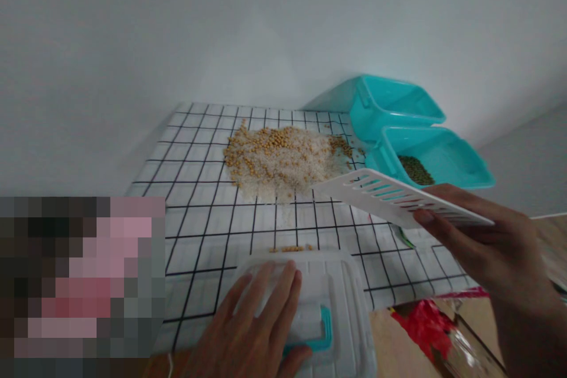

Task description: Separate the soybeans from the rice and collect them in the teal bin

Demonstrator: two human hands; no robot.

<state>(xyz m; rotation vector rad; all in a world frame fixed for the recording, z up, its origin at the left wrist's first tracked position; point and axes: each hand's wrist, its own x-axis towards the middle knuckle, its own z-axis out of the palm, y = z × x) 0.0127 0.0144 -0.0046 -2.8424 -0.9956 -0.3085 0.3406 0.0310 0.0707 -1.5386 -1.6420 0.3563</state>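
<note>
Clamped between thumb and fingers of the right hand (pixel 496 242), a white slotted plastic panel (pixel 376 204) is being held, long axis running leftward toward the rice-and-soybean pile (pixel 283 159), while a box lid (pixel 349 307) is being touched by the flat left hand (pixel 257 325).

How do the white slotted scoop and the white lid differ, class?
The slotted scoop has a row of open slots; the lid instead carries a turquoise handle. The scoop is gripped at a slant in the right hand; the lid lies flat under the left hand. Both are whitish.
</note>
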